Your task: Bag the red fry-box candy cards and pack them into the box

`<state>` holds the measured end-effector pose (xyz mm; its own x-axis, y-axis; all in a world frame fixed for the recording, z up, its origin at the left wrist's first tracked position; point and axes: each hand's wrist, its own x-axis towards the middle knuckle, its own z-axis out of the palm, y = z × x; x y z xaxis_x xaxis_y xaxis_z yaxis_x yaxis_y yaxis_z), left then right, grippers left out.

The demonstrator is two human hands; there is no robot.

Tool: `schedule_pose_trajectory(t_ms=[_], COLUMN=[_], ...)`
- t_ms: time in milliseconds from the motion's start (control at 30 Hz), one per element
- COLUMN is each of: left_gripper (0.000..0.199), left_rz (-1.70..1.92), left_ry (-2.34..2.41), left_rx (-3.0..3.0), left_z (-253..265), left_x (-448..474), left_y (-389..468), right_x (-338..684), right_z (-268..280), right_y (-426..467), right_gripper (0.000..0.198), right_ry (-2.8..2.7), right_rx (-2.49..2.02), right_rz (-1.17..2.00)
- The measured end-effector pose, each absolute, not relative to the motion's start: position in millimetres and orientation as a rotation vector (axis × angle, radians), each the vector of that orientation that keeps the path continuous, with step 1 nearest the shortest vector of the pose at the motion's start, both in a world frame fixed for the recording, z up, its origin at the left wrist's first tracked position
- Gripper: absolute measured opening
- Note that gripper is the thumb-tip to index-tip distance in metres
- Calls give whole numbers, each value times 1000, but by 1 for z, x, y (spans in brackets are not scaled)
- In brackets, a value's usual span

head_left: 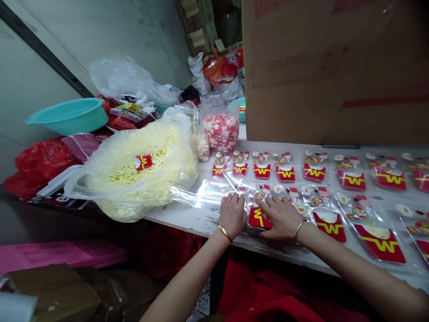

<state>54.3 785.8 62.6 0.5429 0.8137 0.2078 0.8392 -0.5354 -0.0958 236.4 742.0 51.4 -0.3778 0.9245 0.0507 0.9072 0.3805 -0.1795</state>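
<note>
Our right hand [282, 218] is spread over a red packet [256, 216]; at its nine o'clock, we cannot tell whether our left hand [233, 215] pinches plastic [206, 196].

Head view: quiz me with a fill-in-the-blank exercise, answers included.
1. The right hand touches a package showing a yellow letter ____.
2. The left hand wears a gold bracelet; the right wears a ____ one.
3. In the open plastic bag, a red piece lies on pale ____ sticks.
4. The big box behind the packages is made of ____.
Missing words: W; silver; yellow; cardboard.
</note>
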Motion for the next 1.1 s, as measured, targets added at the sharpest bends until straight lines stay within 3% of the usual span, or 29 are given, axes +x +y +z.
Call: schedule_pose_trajectory(t_ms=[233, 533, 833, 1100], left_gripper=[28, 24, 21, 22], left_rz=[-153, -368, -264, -213], left_ry=[-1431, -1488, -1372, -1479], left_rx=[-2672, -2546, -2649, -2787], left_z=[53, 63, 46, 62], left_x=[41, 45, 49, 77], left_y=[783, 790, 795, 770], right_x=[242, 252, 257, 260], right_z=[60, 70, 64, 57], right_y=[748, 748, 749, 755], right_gripper=[91, 91, 91, 86], right_ry=[-2385, -2462, -2425, -2326], right_rx=[-1771, -1648, -1780, -1967], right_rz=[121, 128, 136, 106])
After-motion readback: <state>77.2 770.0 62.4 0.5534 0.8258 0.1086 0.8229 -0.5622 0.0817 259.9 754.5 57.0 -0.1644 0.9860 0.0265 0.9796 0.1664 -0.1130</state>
